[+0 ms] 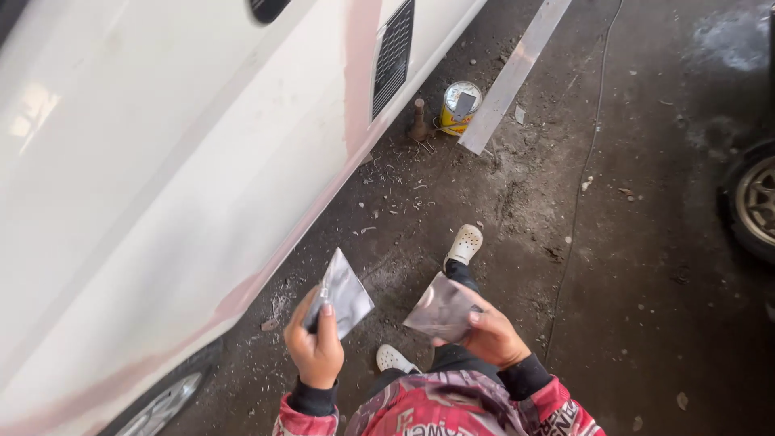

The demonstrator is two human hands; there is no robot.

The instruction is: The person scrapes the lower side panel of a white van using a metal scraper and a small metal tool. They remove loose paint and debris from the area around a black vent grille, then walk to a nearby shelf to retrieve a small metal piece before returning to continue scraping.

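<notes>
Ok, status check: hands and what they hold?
Left hand grips a grey metal spreader blade. Right hand holds a second grey metal blade. White vehicle panel alongside, nothing between.

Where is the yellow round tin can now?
The yellow round tin can stands on the floor at top centre, between a small brown bottle and a long metal strip.
</notes>
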